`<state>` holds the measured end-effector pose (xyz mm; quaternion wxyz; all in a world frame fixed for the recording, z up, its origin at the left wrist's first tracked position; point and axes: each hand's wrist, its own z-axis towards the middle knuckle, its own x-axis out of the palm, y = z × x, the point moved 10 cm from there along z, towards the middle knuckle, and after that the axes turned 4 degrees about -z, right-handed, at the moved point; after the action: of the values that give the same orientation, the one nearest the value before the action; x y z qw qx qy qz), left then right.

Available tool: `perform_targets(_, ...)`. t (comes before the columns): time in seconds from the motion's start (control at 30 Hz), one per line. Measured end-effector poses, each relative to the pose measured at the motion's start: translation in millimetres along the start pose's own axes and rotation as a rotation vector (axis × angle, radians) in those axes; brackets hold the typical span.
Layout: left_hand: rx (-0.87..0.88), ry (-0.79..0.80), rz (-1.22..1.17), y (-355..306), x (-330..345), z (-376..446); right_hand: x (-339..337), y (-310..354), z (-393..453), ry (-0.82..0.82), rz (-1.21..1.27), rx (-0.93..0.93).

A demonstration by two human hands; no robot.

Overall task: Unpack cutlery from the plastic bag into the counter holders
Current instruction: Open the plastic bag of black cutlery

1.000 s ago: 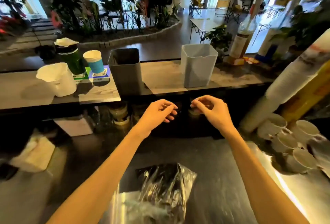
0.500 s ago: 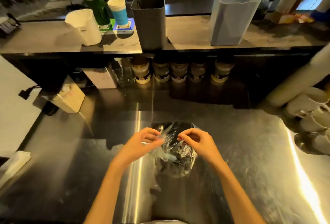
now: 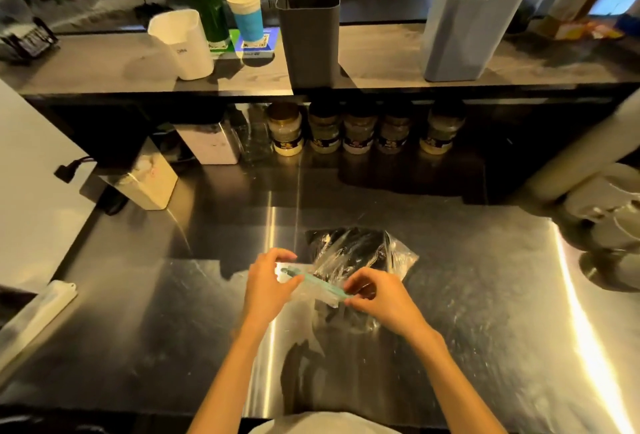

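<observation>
A clear plastic zip bag point(image 3: 360, 257) full of black cutlery lies on the steel counter point(image 3: 467, 295) in front of me. Its teal zip strip runs between my hands. My left hand point(image 3: 268, 286) pinches the strip's left end, and my right hand point(image 3: 384, 295) pinches the right end. Three holders stand on the raised dark shelf behind: a white one point(image 3: 181, 44) at the left, a dark grey one point(image 3: 310, 30) in the middle and a light grey one point(image 3: 465, 27) at the right.
Several jars point(image 3: 360, 130) line the gap under the shelf, beside a white box point(image 3: 211, 143). A green bottle point(image 3: 202, 6) and a blue paper cup point(image 3: 246, 14) stand behind the white holder. Stacked white cups point(image 3: 609, 205) crowd the right edge.
My hands dropped from below the shelf to the bag on the steel counter and took hold of its zip strip at both ends. The view tilted down.
</observation>
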<state>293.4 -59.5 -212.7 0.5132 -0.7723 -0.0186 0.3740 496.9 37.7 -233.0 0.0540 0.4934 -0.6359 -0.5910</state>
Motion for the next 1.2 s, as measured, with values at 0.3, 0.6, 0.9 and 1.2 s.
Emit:
perform_targets(0.3, -0.017, 0.194, -0.244, 23, 12, 13, -19, 2, -1, -0.150, 0.008, 0.048)
perform_targets(0.6, -0.062, 0.329, -0.475, 19, 17, 15, -51, 40, -15, -0.514, 0.085, -0.037)
perform_targets(0.9, -0.090, 0.373, -0.421, 14, 29, 22, 32, 72, 13, -0.251, -0.246, -0.178)
perform_targets(1.2, -0.113, 0.294, -0.405, 16, 22, 23, 25, 70, 13, -0.408, -0.225, -0.148)
